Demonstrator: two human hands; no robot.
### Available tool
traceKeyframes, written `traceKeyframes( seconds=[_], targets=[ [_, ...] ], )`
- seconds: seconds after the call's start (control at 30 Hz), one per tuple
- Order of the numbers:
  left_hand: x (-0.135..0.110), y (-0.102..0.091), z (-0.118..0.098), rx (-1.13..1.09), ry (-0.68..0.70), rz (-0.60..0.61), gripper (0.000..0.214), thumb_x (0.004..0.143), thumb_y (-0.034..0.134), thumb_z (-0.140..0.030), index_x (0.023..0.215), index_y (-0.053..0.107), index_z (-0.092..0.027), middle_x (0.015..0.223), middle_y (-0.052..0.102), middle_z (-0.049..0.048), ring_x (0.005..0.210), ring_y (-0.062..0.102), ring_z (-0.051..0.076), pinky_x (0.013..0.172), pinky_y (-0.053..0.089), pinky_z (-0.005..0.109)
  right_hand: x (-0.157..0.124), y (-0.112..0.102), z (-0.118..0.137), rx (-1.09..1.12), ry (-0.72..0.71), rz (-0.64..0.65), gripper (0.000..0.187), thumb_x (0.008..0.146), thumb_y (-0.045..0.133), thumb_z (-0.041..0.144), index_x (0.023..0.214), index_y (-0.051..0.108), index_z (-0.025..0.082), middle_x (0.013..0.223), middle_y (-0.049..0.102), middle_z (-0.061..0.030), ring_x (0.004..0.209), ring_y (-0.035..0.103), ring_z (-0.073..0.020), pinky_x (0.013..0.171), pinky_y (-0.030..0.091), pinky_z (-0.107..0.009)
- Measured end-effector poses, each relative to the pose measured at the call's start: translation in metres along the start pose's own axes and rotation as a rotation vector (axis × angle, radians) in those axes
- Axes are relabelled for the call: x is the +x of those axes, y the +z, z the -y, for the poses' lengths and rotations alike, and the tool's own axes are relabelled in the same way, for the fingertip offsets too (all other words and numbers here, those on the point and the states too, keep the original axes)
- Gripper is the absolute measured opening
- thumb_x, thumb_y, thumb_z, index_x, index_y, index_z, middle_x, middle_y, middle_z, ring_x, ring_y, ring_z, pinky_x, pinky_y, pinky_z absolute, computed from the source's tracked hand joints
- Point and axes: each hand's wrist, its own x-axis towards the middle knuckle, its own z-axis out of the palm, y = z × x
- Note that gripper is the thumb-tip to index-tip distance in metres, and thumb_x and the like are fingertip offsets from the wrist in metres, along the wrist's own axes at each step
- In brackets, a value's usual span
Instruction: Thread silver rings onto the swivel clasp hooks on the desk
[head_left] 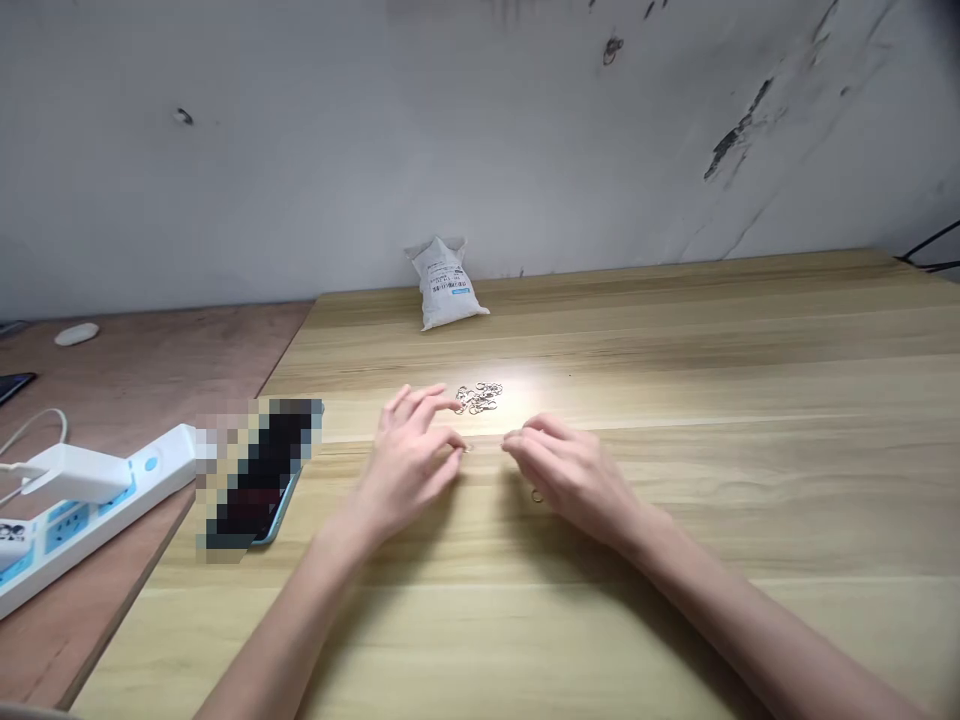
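Observation:
My left hand is at the middle of the wooden table, thumb and index finger pinched on a small metal piece too tiny to make out fully. Its other fingers stretch forward towards a little pile of metal clasps. To the right, my right hand is closed with its fingertips together; whatever it pinches is hidden. A small ring shows just under that hand, and I cannot tell whether it is held or lies on the table. The two hands are a short gap apart.
Near the wall stands a white plastic bag with a printed label. A phone, partly pixelated, lies left of my left arm. Further left, a white power strip with a charger crosses the brown table.

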Motion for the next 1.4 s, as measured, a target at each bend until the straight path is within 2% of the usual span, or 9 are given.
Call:
traceKeyframes(
  seconds=[0.17,0.3,0.5,0.7,0.87,1.07,1.2,1.27,1.4],
  targets=[
    [-0.009,-0.019,0.033,-0.038,-0.046,0.203,0.015,0.087,0.058,-0.020,0.078,0.070,-0.023,0.113,0.065,0.0031,0.117,0.052,0.025,0.100,0.041,0.046,-0.004,0.004,-0.026,-0.042,0.091,0.054,0.019,0.093,0.047,0.008,0.082,0.059,0.018,0.074,0.067,-0.0023,0.079,0.055,-0.0166,0.056,0.036,-0.025],
    [-0.011,-0.022,0.041,-0.185,-0.102,0.306,0.016,0.090,0.056,-0.029,0.087,0.070,-0.024,0.112,0.064,0.0026,0.108,0.057,0.021,0.095,0.043,0.038,-0.005,0.006,-0.027,0.028,0.089,0.145,0.020,0.094,0.045,0.010,0.083,0.058,0.018,0.080,0.067,-0.0046,0.078,0.054,-0.0164,0.058,0.037,-0.026],
    [0.023,0.000,0.036,-0.010,-0.135,0.153,0.024,0.092,0.053,-0.026,0.114,0.062,-0.022,0.105,0.065,0.0054,0.095,0.062,0.022,0.085,0.044,0.037,-0.005,0.009,-0.027,0.152,0.181,0.122,0.015,0.095,0.047,0.015,0.086,0.058,0.019,0.081,0.064,-0.0050,0.075,0.053,-0.0166,0.065,0.040,-0.028],
    [0.048,0.019,0.035,0.011,-0.122,0.112,0.013,0.087,0.057,-0.015,0.081,0.068,-0.019,0.085,0.065,0.0042,0.080,0.061,0.020,0.071,0.043,0.031,-0.007,0.008,-0.030,0.197,0.216,0.096,0.012,0.094,0.049,0.015,0.086,0.058,0.019,0.080,0.062,-0.0048,0.076,0.054,-0.0172,0.067,0.041,-0.029],
    [0.041,0.016,0.030,-0.089,-0.090,0.052,0.008,0.086,0.062,-0.018,0.081,0.067,-0.019,0.085,0.065,0.0023,0.081,0.061,0.017,0.071,0.046,0.028,-0.007,0.010,-0.030,0.233,0.244,0.066,0.011,0.092,0.050,0.014,0.090,0.060,0.020,0.083,0.063,-0.0052,0.079,0.055,-0.0186,0.069,0.043,-0.031],
    [0.026,0.001,-0.006,-0.433,0.032,-0.084,0.008,0.090,0.061,-0.021,0.092,0.069,-0.021,0.093,0.064,0.0034,0.089,0.061,0.016,0.079,0.049,0.028,0.001,0.006,-0.012,0.514,0.294,0.008,0.031,0.092,0.057,0.023,0.123,0.056,0.023,0.112,0.061,-0.0094,0.100,0.057,-0.0207,0.082,0.048,-0.033],
    [0.021,0.000,-0.020,-0.554,0.058,-0.105,0.012,0.091,0.059,-0.020,0.095,0.070,-0.022,0.093,0.063,0.0042,0.089,0.061,0.016,0.077,0.050,0.027,0.005,0.002,0.000,0.652,0.314,0.052,0.015,0.096,0.051,0.028,0.101,0.065,0.022,0.091,0.065,-0.0059,0.088,0.058,-0.0191,0.076,0.047,-0.031],
    [0.019,0.002,-0.019,-0.512,0.055,-0.106,0.012,0.092,0.058,-0.020,0.094,0.069,-0.022,0.093,0.063,0.0044,0.089,0.061,0.016,0.077,0.050,0.027,0.006,0.002,0.001,0.660,0.329,0.082,0.022,0.098,0.046,0.028,0.090,0.065,0.021,0.079,0.065,-0.0039,0.079,0.058,-0.0175,0.074,0.045,-0.030],
    [0.016,0.007,-0.012,-0.284,0.085,-0.143,0.014,0.093,0.054,-0.021,0.091,0.068,-0.021,0.090,0.064,0.0048,0.086,0.061,0.017,0.073,0.049,0.028,0.003,0.002,-0.004,0.599,0.353,0.116,0.031,0.101,0.040,0.029,0.086,0.065,0.020,0.078,0.067,-0.0028,0.074,0.058,-0.0150,0.077,0.042,-0.031]
  ],
)
